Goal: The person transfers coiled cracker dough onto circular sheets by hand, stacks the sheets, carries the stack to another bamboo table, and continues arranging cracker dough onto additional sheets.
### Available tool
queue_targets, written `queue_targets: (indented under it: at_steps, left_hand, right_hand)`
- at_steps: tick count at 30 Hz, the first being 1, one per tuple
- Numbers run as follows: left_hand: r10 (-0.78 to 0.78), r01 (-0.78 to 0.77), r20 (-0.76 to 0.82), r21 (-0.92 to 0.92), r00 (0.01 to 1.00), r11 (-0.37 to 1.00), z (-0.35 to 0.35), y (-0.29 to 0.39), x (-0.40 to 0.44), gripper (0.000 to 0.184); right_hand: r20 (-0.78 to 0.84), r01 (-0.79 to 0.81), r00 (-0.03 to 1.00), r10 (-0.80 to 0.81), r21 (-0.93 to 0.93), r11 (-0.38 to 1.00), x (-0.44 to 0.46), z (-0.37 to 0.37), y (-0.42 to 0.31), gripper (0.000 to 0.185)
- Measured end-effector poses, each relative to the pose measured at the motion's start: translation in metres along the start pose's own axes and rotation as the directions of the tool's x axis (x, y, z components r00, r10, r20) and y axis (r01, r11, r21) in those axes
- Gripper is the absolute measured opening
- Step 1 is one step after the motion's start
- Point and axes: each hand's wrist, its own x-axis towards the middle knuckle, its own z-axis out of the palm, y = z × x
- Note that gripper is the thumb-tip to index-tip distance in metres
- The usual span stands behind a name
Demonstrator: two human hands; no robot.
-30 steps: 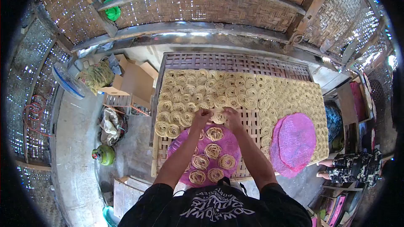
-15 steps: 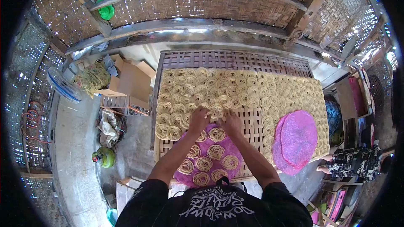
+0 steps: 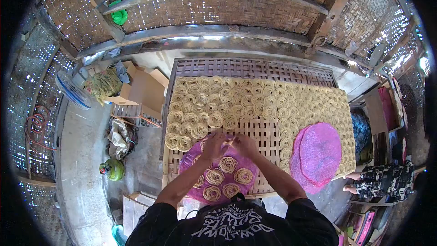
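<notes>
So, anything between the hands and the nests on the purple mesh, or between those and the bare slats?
Nothing visible: left hand and right hand are over the purple mesh, by its nests; bare slats lie alongside.

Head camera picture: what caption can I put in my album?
Hands close together over a pink sheet with noodle-like coils on it, and many more in rows on a woven rack.

Left hand (image 3: pixel 213 146), right hand (image 3: pixel 244 145) drawn back over pink mat (image 3: pixel 229 179).
</notes>
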Motion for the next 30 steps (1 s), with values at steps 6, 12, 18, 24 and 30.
queue_targets:
  at_steps: [6,12,18,24,30]
  left_hand:
    - [-0.337,0.324,0.013,-0.311,0.941,0.893,0.038,0.001,0.075,0.034]
    - [-0.407,0.403,-0.053,-0.079,0.912,0.912,0.054,0.005,0.121,0.025]
    - [-0.275,0.276,-0.027,0.141,0.961,0.951,0.036,0.008,0.120,0.027]
    - [-0.184,0.187,-0.039,0.100,0.982,0.977,-0.019,-0.022,0.025,0.023]
    - [-0.229,0.234,-0.113,0.031,0.967,0.972,-0.046,-0.025,-0.061,0.024]
  right_hand:
    - [-0.056,-0.160,0.964,0.260,0.657,0.737,0.046,-0.007,0.060,0.031]
    - [-0.225,-0.170,0.954,0.200,0.146,0.975,0.072,-0.034,0.049,0.028]
    - [-0.410,-0.076,0.912,-0.017,-0.210,0.975,0.060,-0.039,0.040,0.036]
    - [0.006,0.416,0.903,-0.430,-0.269,0.869,0.006,-0.015,-0.009,0.030]
    - [0.192,0.712,0.683,-0.705,-0.391,0.583,0.011,0.064,-0.049,0.026]
